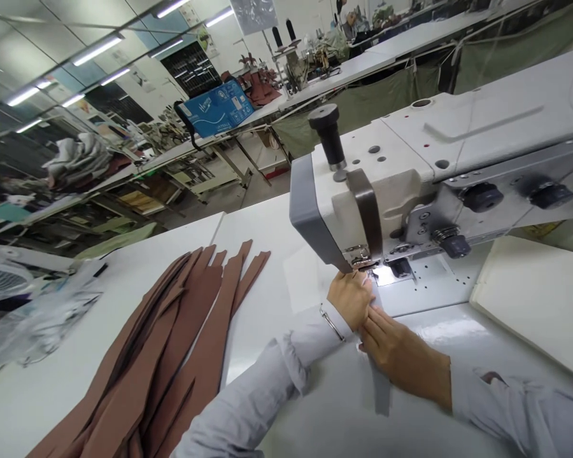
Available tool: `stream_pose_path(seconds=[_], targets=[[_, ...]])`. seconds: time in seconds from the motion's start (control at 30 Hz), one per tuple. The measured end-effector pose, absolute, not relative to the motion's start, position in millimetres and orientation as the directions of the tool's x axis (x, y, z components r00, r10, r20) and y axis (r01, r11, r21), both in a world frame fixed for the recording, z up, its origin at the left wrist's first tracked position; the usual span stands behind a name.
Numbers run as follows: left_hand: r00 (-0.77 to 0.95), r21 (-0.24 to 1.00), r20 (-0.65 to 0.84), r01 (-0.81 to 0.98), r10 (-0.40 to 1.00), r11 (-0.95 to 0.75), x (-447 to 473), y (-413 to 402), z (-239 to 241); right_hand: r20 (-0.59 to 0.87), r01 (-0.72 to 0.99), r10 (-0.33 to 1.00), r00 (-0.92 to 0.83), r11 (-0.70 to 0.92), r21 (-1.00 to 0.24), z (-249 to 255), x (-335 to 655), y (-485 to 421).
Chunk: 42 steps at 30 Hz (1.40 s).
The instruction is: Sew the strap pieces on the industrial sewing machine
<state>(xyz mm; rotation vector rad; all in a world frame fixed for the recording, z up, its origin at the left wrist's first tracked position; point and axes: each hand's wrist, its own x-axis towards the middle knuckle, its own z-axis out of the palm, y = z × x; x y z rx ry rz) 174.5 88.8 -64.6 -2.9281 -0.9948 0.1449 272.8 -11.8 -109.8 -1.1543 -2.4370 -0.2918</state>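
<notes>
A narrow grey fabric strip (pixel 381 388) lies on the white table and runs up under the needle area (pixel 372 270) of a white sewing machine (pixel 410 172). My left hand (pixel 351 298) rests on the strip just before the presser foot, fingers curled down onto it. My right hand (pixel 391 346) lies right behind it, fingers pressed flat and together on the same strip. Both sleeves are light grey, and a thin bracelet (pixel 332 323) sits on my left wrist.
A fan of long brown fabric strips (pixel 172 356) lies on the table (pixel 277 254) to the left. Crumpled clear plastic (pixel 38 318) sits at the far left edge. A cream board (pixel 535 299) lies right of the machine bed. Other work tables and a blue box (pixel 217 108) fill the background.
</notes>
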Motion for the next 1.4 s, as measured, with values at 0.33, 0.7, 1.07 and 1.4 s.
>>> stream_pose_path(seconds=[0.33, 0.7, 1.07, 1.4], targets=[[0.737, -0.074, -0.037, 0.671, 0.675, -0.737, 173, 99, -75, 0.615, 0.738, 0.664, -0.425, 0.648, -0.190, -96, 280, -55], [0.717, 0.103, 0.111, 0.680, 0.688, -0.726, 154, 65, -82, 0.535, 0.683, 0.671, -0.513, 0.697, -0.219, -105, 283, -35], [0.690, 0.046, -0.006, 0.724, 0.724, -0.689, 163, 93, -77, 0.594, 0.727, 0.628, -0.504, 0.679, -0.102, -110, 289, -15], [0.680, 0.078, 0.069, 0.726, 0.730, -0.684, 162, 97, -87, 0.638, 0.732, 0.626, -0.448, 0.666, -0.140, -111, 292, -11]])
